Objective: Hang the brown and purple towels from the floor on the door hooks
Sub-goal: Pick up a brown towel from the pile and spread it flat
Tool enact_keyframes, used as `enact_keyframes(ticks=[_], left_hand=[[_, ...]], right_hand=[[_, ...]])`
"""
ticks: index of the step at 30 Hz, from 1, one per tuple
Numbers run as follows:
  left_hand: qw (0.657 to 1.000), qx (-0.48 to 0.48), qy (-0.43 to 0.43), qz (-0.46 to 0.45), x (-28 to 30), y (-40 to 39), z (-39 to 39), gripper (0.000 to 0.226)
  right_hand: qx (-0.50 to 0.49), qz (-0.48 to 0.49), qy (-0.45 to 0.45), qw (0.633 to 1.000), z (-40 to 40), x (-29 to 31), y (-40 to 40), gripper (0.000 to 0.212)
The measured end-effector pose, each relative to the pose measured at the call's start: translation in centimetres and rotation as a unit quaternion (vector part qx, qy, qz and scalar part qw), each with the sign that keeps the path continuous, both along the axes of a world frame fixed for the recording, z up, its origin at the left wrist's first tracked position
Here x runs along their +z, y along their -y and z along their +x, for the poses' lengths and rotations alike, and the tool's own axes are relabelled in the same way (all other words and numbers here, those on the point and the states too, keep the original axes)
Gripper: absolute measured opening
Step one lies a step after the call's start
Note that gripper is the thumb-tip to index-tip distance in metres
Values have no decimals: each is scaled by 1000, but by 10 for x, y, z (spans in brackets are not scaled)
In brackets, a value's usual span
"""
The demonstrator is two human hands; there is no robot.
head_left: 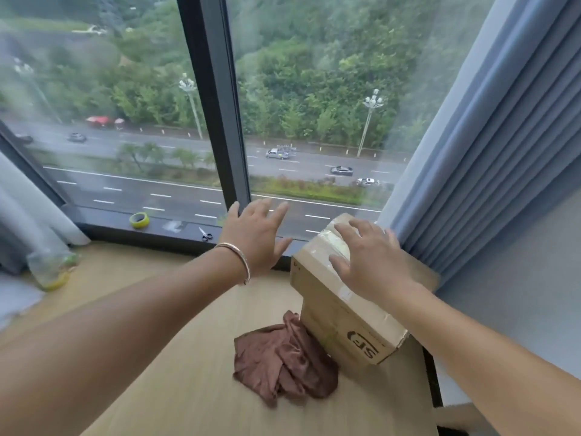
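Observation:
A crumpled brown towel [283, 363] lies on the pale wooden floor, against the foot of a cardboard box [342, 322]. My left hand [256, 236] is stretched out in the air with fingers spread, in front of the window and well above the towel. My right hand [367, 259] is also spread, hovering over the taped top of the box; whether it touches the box is unclear. Both hands hold nothing. No purple towel, door or hooks are in view.
A large window with a dark frame [217, 99] fills the far side. On its sill lie a yellow tape roll [139, 220] and scissors [206, 235]. Blue curtains [490, 143] hang at right, grey ones at left above a plastic bag [52, 269].

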State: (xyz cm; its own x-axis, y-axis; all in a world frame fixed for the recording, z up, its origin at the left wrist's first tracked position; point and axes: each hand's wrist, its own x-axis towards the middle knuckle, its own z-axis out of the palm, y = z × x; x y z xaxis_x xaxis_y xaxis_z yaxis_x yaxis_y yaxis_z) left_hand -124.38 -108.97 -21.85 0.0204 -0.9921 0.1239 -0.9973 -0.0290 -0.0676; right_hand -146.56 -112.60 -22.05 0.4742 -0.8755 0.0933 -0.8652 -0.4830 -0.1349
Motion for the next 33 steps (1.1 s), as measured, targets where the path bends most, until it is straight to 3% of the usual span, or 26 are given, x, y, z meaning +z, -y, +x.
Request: enact_keyframes(ticks=[12,23,33], left_hand=[[980,100,-61,158,-248,-11,22,65],[926,168,-141,307,-554,-84,38,64],[906,187,-168,340,-803,-113,59,60]], right_hand=[[87,128,-57,986,36,-222,17,56],[101,278,-132,946,57,-523,-25,58],[123,333,-144,924,83,-766,-60,50]])
